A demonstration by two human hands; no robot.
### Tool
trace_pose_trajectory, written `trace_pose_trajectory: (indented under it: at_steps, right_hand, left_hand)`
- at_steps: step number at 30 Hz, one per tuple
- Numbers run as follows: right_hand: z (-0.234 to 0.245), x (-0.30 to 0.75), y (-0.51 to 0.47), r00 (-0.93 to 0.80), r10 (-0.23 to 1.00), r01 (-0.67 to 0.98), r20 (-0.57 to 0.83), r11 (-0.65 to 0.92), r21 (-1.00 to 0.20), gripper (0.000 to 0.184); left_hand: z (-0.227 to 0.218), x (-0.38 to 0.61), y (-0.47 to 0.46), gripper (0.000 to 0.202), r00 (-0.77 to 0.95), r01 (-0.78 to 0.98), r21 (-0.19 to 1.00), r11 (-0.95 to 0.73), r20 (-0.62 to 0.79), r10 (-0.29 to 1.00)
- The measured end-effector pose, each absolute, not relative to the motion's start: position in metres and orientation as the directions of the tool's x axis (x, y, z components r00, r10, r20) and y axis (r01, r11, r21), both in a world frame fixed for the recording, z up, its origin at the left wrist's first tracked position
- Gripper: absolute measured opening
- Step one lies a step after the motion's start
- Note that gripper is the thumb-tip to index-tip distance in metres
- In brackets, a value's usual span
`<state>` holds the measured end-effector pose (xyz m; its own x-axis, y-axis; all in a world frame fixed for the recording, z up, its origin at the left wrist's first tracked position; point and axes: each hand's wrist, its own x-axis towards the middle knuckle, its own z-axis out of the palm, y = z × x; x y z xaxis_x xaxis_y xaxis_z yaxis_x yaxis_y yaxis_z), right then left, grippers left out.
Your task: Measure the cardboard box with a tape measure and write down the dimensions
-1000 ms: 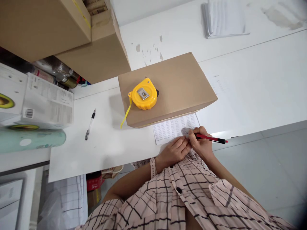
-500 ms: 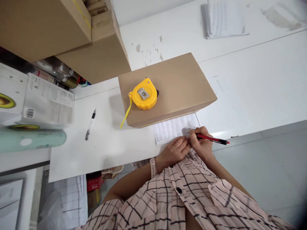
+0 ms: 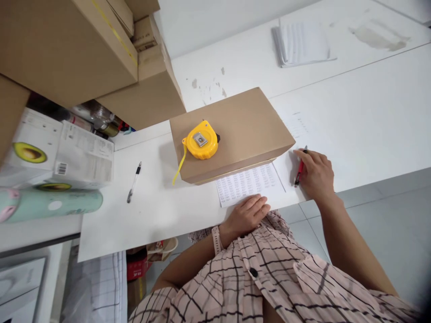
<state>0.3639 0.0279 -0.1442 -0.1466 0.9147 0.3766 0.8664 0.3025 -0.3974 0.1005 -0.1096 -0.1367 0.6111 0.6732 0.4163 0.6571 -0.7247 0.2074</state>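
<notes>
My right hand (image 3: 316, 172) is at the table just right of the cardboard box, its fingers closed on a red and black pen (image 3: 299, 172) that is at the tabletop. Flat on the front edge of the paper rests my left hand (image 3: 247, 213), fingers stretched out and holding nothing. The printed sheet (image 3: 249, 181), covered in rows of small marks, lies partly under the closed cardboard box (image 3: 235, 130). On top of that box sits a yellow tape measure (image 3: 202, 140) with a yellow strap hanging over the edge.
A second pen (image 3: 134, 181), clear with black ends, lies on the white table (image 3: 161, 215) at left. Large cartons (image 3: 144, 92), avocado-printed boxes (image 3: 84, 154) and a mint-green bottle (image 3: 67, 205) crowd the left side. A stack of papers (image 3: 303, 42) stands at the back.
My right hand has moved off the sheet to the right, taking the red pen down to the table beside the box. My left hand stays on the sheet's edge, now uncovered.
</notes>
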Motion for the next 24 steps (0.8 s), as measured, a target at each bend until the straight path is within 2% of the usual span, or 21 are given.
trace_pose_trajectory:
  at_steps: [3, 6, 9, 12, 14, 17, 19, 20, 22, 23, 24]
  right_hand:
    - [-0.15, 0.36, 0.029, -0.115, 0.913, 0.865, 0.391, 0.285, -0.412, 0.048]
    - [-0.149, 0.355, 0.027, -0.076, 0.91, 0.836, 0.406, 0.281, -0.471, 0.045]
    - [-0.145, 0.353, 0.027, 0.0, 0.911, 0.771, 0.413, 0.263, -0.58, 0.032]
    - [-0.141, 0.354, 0.027, 0.064, 0.894, 0.687, 0.443, 0.283, -0.669, 0.022]
    - [-0.136, 0.352, 0.024, 0.121, 0.867, 0.69, 0.483, 0.277, -0.669, 0.02]
    - [-0.116, 0.34, 0.012, 0.239, 0.784, 0.708, 0.573, 0.263, -0.655, 0.016]
    - [-0.093, 0.322, -0.001, 0.334, 0.724, 0.639, 0.603, 0.297, -0.71, 0.014]
    - [-0.078, 0.311, -0.009, 0.345, 0.761, 0.554, 0.549, 0.308, -0.774, 0.014]
    - [-0.047, 0.289, -0.024, 0.297, 0.87, 0.255, 0.395, 0.326, -0.91, 0.014]
    - [-0.033, 0.279, -0.029, 0.133, 0.951, 0.095, 0.278, 0.267, -0.959, 0.019]
    - [-0.02, 0.27, -0.033, -0.02, 0.978, -0.026, 0.206, 0.205, -0.978, 0.025]
  left_hand:
    - [-0.099, 0.091, -0.107, 0.024, 0.466, 0.641, 0.318, -0.699, 0.563, 0.683]
    - [-0.044, 0.068, -0.097, 0.035, 0.293, 0.697, 0.295, -0.653, 0.714, 0.636]
    - [0.0, 0.039, -0.072, 0.045, 0.019, 0.858, 0.314, -0.406, 0.771, 0.637]
    - [0.014, 0.014, -0.04, 0.065, -0.128, 0.908, 0.373, -0.19, 0.681, 0.721]
    - [0.013, 0.003, -0.025, 0.074, -0.166, 0.899, 0.422, -0.117, 0.575, 0.801]
    - [0.012, 0.002, -0.023, 0.073, -0.22, 0.837, 0.538, -0.1, 0.497, 0.839]
    - [0.017, 0.009, -0.035, 0.074, -0.224, 0.718, 0.675, -0.169, 0.454, 0.862]
    - [0.021, 0.014, -0.043, 0.074, -0.191, 0.625, 0.751, -0.213, 0.412, 0.891]
    - [0.03, 0.025, -0.059, 0.074, -0.058, 0.41, 0.875, -0.257, 0.306, 0.95]
    - [0.033, 0.03, -0.066, 0.074, 0.012, 0.322, 0.912, -0.253, 0.263, 0.965]
    - [0.036, 0.033, -0.071, 0.075, 0.065, 0.26, 0.935, -0.24, 0.231, 0.971]
